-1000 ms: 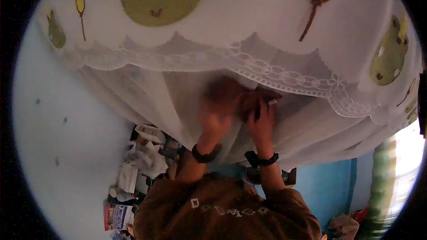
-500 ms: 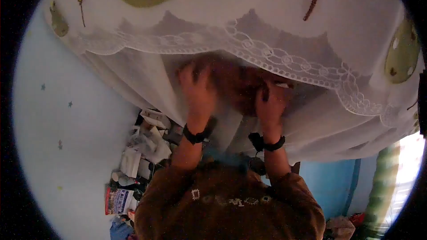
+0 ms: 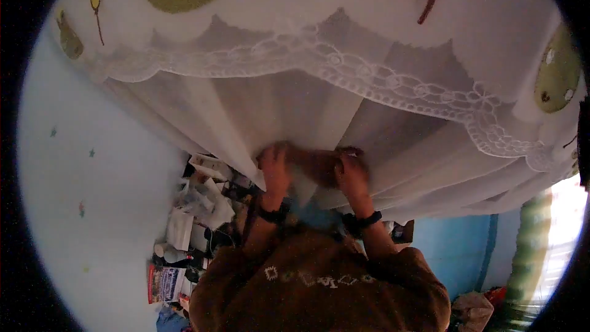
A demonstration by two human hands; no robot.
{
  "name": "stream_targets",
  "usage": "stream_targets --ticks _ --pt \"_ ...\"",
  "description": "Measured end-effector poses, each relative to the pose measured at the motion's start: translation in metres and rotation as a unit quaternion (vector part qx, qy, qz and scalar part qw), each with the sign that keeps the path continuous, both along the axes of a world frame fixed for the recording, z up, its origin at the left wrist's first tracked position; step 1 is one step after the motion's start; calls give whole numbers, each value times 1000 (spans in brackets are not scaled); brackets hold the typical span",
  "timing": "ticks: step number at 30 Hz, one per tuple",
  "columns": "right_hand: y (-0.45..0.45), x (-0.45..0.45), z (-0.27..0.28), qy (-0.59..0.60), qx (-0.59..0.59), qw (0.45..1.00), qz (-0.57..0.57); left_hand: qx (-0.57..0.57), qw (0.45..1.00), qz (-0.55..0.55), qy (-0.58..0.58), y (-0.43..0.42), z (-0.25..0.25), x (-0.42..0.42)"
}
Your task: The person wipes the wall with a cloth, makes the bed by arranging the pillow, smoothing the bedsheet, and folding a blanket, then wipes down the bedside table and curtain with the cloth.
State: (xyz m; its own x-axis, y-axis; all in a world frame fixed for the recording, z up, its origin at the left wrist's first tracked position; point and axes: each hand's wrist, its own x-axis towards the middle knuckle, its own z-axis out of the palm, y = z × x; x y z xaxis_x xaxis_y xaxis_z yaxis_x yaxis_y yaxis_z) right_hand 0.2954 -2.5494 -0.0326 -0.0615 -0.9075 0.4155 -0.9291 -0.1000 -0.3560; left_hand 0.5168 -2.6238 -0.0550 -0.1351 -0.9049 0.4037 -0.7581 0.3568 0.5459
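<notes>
A crumpled reddish-brown cloth (image 3: 312,163) stretches between my two hands, in front of a sheer white bed net (image 3: 295,104). My left hand (image 3: 275,171) has its fingers closed round the cloth's left end, beside a fold of the net. My right hand (image 3: 352,174) grips the right end, fingers bent over it. The cloth is blurred, and its exact kind does not show. Black bands circle both wrists. Above the hands hangs the net's scalloped lace trim (image 3: 393,83), below white fabric with green figures.
On the left, a cluttered pile of papers, boxes and plastic bags (image 3: 200,203) stands by a pale wall (image 3: 110,172) with small star stickers. A blue panel (image 3: 455,258) is at lower right, next to a green curtain (image 3: 522,252) and a bright window.
Both hands have come down and closer to my body with the reddish-brown cloth, from just under the lace trim to lower against the net. The hands are now closer together.
</notes>
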Motion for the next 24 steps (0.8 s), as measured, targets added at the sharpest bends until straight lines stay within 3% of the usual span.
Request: stream_targets --ticks 2,3,6,8,9,12,15,18,24 --pt "4 10 24 -35 16 998 -51 47 998 19 22 3 12 2" --pt "6 12 40 -52 23 995 -77 11 998 31 44 2 19 2" --pt "9 8 95 -73 -159 982 -64 -110 987 37 110 -1 53 0" --pt "8 3 112 -58 -219 970 -85 -215 965 3 150 -3 94 -2" --pt "10 1 121 -50 -251 962 -95 -207 962 -19 175 0 118 -8" --pt "12 1 154 -57 -303 944 -118 -195 975 -28 102 8 158 -15" --pt "11 -5 148 -77 -259 952 -141 -141 986 -58 71 9 164 -5" --pt "10 -3 150 -103 -201 962 -152 -223 958 -85 160 0 150 8" --pt "22 0 158 -3 -169 965 -199 -247 961 14 123 10 164 13"
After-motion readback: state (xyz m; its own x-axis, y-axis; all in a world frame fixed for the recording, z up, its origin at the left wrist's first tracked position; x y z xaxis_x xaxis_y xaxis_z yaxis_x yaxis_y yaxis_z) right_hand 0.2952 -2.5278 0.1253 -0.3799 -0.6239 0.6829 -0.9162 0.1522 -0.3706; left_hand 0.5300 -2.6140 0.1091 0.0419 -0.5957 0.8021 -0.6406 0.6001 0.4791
